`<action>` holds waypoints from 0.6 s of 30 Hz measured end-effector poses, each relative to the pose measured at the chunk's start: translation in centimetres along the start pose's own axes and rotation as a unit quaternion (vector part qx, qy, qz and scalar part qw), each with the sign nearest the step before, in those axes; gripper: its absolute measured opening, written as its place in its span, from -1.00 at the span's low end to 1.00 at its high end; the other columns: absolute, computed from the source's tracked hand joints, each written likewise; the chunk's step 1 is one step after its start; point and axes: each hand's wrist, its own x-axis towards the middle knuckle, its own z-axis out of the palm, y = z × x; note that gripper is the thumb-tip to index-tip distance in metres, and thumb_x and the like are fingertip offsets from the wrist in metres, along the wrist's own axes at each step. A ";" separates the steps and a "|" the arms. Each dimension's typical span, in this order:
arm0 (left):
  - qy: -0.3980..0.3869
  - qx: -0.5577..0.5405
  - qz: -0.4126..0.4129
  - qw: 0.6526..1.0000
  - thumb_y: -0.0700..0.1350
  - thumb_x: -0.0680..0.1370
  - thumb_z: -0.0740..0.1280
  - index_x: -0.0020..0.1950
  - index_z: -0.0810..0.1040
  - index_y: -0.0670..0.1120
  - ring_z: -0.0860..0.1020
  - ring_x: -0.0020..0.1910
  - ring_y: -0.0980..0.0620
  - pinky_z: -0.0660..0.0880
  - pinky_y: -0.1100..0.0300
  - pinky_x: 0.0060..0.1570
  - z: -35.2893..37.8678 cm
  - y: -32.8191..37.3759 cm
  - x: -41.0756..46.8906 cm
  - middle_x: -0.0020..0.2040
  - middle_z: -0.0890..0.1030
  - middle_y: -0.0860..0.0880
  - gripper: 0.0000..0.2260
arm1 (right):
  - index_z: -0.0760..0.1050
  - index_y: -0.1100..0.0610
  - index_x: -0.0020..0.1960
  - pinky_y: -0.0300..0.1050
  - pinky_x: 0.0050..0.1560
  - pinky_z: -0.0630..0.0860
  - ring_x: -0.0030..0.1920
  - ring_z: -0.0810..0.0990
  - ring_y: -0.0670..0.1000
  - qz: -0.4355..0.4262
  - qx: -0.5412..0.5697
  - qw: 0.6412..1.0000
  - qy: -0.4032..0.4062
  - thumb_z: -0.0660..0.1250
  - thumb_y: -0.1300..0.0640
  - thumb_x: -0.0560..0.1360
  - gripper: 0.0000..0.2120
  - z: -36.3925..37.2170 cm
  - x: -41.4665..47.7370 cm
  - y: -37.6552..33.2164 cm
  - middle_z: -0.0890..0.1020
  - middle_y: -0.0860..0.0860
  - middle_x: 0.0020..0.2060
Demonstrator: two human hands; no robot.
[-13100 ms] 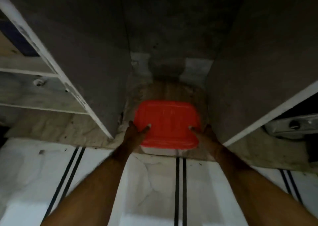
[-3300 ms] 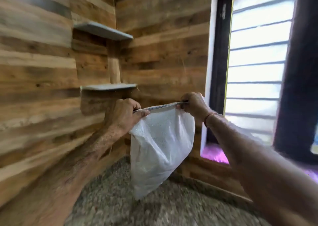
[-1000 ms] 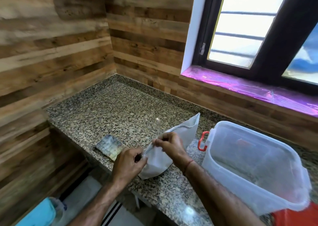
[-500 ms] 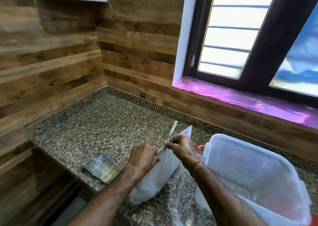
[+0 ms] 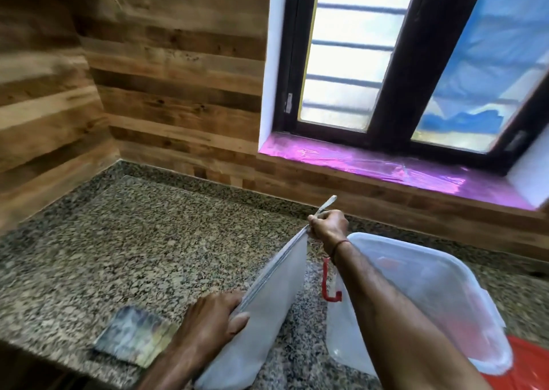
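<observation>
Left hand (image 5: 214,315) had a closed grip on the near, lower end of the white bag (image 5: 267,309)'s top edge, fingers curled over it & thumb pressed on the bag's face. Right hand (image 5: 328,226) pinched the far end of that edge in a tight fist, w/ a thin white strip (image 5: 326,203) poking up out of the grip. The edge ran taut btw both hands, sloping up & away. Bag's lower end rested on the granite tabletop (image 5: 133,241), nr its front. Just right of it stood an open-topped clear tub (image 5: 430,294) w/ a red latch (image 5: 326,282); a red lid (image 5: 528,366) lay beyond. A small printed packet (image 5: 135,334) lay flat left of the left hand.
</observation>
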 end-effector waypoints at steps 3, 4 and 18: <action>-0.031 -0.072 0.010 0.997 0.12 0.42 0.37 -0.05 0.53 0.11 0.55 -0.29 0.28 0.45 0.24 -0.29 -0.8 -0.6 0.1 -0.28 0.61 0.21 -0.83 | 0.64 0.22 -0.32 0.14 -0.12 0.71 -0.24 0.76 0.15 0.011 0.006 1.000 0.005 0.47 0.04 0.39 -0.75 0.3 -0.2 -0.7 0.73 0.11 -0.35; -0.034 -0.079 0.011 0.996 0.10 0.39 0.38 -0.06 0.54 0.10 0.55 -0.31 0.28 0.42 0.27 -0.32 -1.1 -0.8 0.4 -0.29 0.61 0.20 -0.83 | 0.63 0.24 -0.24 0.16 -0.17 0.71 -0.23 0.76 0.19 0.015 0.008 1.000 -0.008 0.45 0.01 0.43 -0.73 0.2 -0.8 -1.3 0.73 0.14 -0.28; -0.161 -0.098 -0.034 0.982 0.05 0.33 0.48 0.08 0.38 0.17 0.58 -0.28 0.12 0.58 0.19 -0.33 -1.6 -3.5 -1.1 -0.05 0.62 0.04 -0.59 | 0.52 0.26 -0.21 0.03 -0.42 0.67 -0.23 0.71 0.19 0.091 -0.038 0.994 -0.050 0.47 0.37 0.28 -0.84 2.0 -3.2 -0.6 0.69 0.29 -0.04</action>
